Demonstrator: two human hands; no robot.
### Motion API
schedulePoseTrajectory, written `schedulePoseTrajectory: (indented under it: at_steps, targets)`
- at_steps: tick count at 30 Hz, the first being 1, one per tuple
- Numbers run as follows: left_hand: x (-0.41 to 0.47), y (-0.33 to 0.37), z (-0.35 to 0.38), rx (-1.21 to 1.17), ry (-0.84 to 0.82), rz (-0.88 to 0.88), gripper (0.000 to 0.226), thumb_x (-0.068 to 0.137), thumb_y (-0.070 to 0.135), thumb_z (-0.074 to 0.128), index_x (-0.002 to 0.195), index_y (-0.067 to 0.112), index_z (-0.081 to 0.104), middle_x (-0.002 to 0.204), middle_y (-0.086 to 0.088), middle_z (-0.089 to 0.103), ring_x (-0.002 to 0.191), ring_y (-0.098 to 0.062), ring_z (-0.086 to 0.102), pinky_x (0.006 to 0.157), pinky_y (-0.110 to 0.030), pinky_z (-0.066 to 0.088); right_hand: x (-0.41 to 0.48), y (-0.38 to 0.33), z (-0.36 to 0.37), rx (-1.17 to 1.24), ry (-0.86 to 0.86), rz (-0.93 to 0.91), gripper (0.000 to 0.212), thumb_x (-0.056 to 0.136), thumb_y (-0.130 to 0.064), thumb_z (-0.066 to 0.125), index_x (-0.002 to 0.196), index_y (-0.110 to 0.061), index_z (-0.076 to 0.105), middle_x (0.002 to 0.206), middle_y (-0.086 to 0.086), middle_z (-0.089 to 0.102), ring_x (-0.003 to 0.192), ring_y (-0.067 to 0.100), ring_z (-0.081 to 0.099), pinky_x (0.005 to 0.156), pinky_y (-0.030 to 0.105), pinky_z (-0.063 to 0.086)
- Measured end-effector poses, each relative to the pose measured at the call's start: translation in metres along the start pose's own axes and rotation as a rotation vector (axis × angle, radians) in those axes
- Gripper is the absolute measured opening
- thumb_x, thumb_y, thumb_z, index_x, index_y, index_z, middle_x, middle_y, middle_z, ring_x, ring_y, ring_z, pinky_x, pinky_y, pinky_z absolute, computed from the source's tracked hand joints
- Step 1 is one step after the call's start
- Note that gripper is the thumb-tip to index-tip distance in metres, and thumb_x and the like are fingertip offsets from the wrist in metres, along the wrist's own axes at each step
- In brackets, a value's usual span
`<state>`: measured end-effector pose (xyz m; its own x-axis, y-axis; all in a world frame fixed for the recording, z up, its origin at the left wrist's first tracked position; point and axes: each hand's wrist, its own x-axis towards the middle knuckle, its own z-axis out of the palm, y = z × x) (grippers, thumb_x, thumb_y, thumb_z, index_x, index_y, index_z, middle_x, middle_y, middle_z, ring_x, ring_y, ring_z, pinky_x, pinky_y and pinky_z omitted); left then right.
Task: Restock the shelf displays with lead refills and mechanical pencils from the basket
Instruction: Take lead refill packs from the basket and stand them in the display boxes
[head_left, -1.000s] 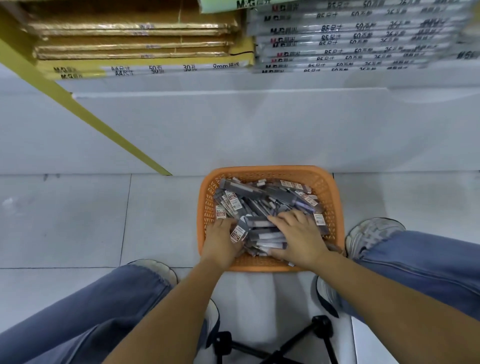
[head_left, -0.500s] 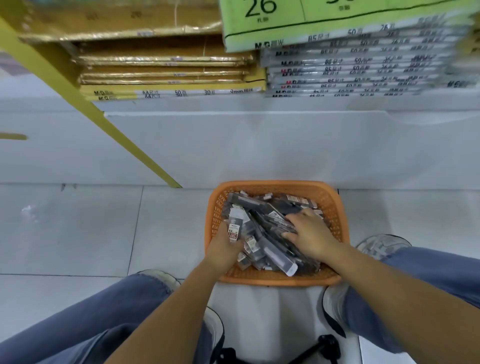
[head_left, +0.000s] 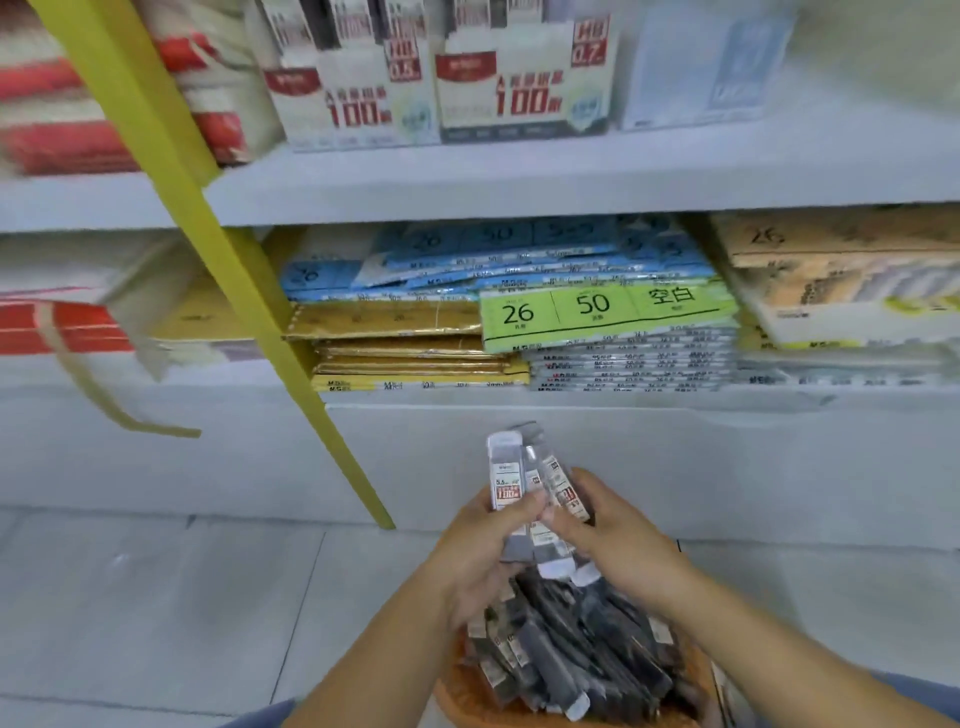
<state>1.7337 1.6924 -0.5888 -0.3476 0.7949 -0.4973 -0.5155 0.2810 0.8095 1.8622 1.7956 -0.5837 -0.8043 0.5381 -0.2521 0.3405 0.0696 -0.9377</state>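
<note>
Both my hands are raised above the orange basket (head_left: 457, 696), together holding a small bunch of lead refill packs (head_left: 524, 488) upright. My left hand (head_left: 483, 551) grips the packs from the left, thumb across a white pack labelled 0.5. My right hand (head_left: 618, 530) closes on the same bunch from the right. Below them the basket holds several grey refill packs (head_left: 566, 654). On the upper shelf stand lead refill display boxes marked 0.5 (head_left: 358, 83) and 0.7 (head_left: 524, 78).
A yellow shelf post (head_left: 218, 249) slants down to the tiled floor (head_left: 156, 597). The lower shelf holds stacked paper packs: gold (head_left: 395, 332), blue (head_left: 467, 270), green (head_left: 602, 306) and grey. Red-and-white packs lie at left. A white shelf edge (head_left: 571, 176) runs above.
Both hands have lifted out of the basket with a bunch of refill packs. The view has tilted upward, bringing the upper shelf displays into sight.
</note>
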Motion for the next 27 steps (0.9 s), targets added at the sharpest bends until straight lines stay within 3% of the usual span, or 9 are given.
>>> schedulePoseTrajectory:
  at_steps: [4,6,9,11,14,16,20,24,27]
  targets:
    - [-0.03,0.045,0.013,0.035,-0.027,0.117,0.052,0.078,0.027,0.077,0.124,0.005,0.066,0.115,-0.018,0.074,0.112,-0.039,0.068,0.105,-0.052,0.05,-0.011,-0.059,-0.02,0.022,-0.189,-0.063,0.035,0.093,-0.047,0.057,0.115,-0.069,0.042,0.121,-0.036,0.058,0.114,-0.012,0.053,0.093,0.019,0.043]
    - [-0.046,0.065,0.022,0.049,-0.026,0.186,0.048,0.075,0.029,0.077,0.118,0.007,0.07,0.112,-0.017,0.075,0.107,-0.037,0.07,0.099,-0.049,0.055,-0.018,-0.085,-0.033,0.095,-0.307,-0.063,0.044,0.096,-0.036,0.057,0.122,-0.067,0.042,0.128,-0.031,0.057,0.12,-0.007,0.053,0.1,0.025,0.042]
    - [-0.063,0.092,0.034,0.046,-0.039,0.287,0.035,0.075,0.031,0.075,0.105,0.012,0.077,0.108,-0.015,0.077,0.093,-0.03,0.075,0.076,-0.037,0.062,-0.027,-0.122,-0.047,0.045,-0.322,-0.118,0.048,0.096,-0.026,0.059,0.13,-0.057,0.047,0.132,-0.015,0.06,0.125,0.011,0.054,0.108,0.04,0.039]
    - [-0.069,0.111,0.041,0.043,-0.035,0.336,0.025,0.082,0.029,0.072,0.103,0.019,0.078,0.106,-0.011,0.078,0.089,-0.024,0.076,0.068,-0.03,0.061,-0.028,-0.145,-0.052,0.039,-0.246,-0.181,0.039,0.094,-0.019,0.062,0.119,-0.049,0.06,0.12,-0.005,0.068,0.114,0.018,0.062,0.098,0.038,0.046]
    - [-0.071,0.141,0.048,0.023,0.024,0.403,0.021,0.094,0.021,0.062,0.112,0.019,0.073,0.105,-0.007,0.078,0.093,-0.025,0.076,0.078,-0.038,0.06,-0.024,-0.173,-0.059,0.071,-0.072,-0.302,0.028,0.086,-0.013,0.07,0.102,-0.036,0.072,0.099,0.001,0.076,0.083,0.016,0.07,0.068,0.026,0.052]
    - [-0.071,0.155,0.051,-0.001,0.062,0.437,0.019,0.096,0.018,0.059,0.11,0.018,0.072,0.102,-0.008,0.079,0.091,-0.025,0.076,0.081,-0.041,0.059,-0.02,-0.184,-0.061,0.095,-0.012,-0.345,0.025,0.085,-0.016,0.072,0.1,-0.036,0.074,0.095,0.0,0.076,0.075,0.015,0.07,0.058,0.021,0.049]
    - [-0.066,0.164,0.052,-0.084,0.142,0.48,0.017,0.095,0.017,0.06,0.103,0.014,0.075,0.097,-0.012,0.079,0.084,-0.026,0.077,0.066,-0.032,0.06,-0.01,-0.192,-0.057,0.103,-0.074,-0.331,0.029,0.094,-0.018,0.062,0.107,-0.043,0.07,0.104,-0.006,0.075,0.082,0.011,0.071,0.063,0.018,0.051]
    - [-0.068,0.174,0.05,-0.185,0.164,0.512,0.02,0.096,0.017,0.059,0.109,0.012,0.073,0.098,-0.014,0.079,0.081,-0.026,0.077,0.054,-0.028,0.058,-0.006,-0.195,-0.056,0.157,0.007,-0.329,0.04,0.095,-0.003,0.055,0.103,-0.038,0.073,0.105,-0.001,0.074,0.095,0.023,0.071,0.088,0.04,0.057]
    - [-0.072,0.18,0.05,-0.206,0.156,0.548,0.02,0.095,0.018,0.06,0.112,0.014,0.071,0.1,-0.012,0.079,0.086,-0.027,0.077,0.057,-0.03,0.059,-0.006,-0.199,-0.059,0.26,0.052,-0.339,0.029,0.092,-0.001,0.06,0.106,-0.023,0.073,0.105,0.005,0.074,0.094,0.027,0.072,0.081,0.037,0.059]
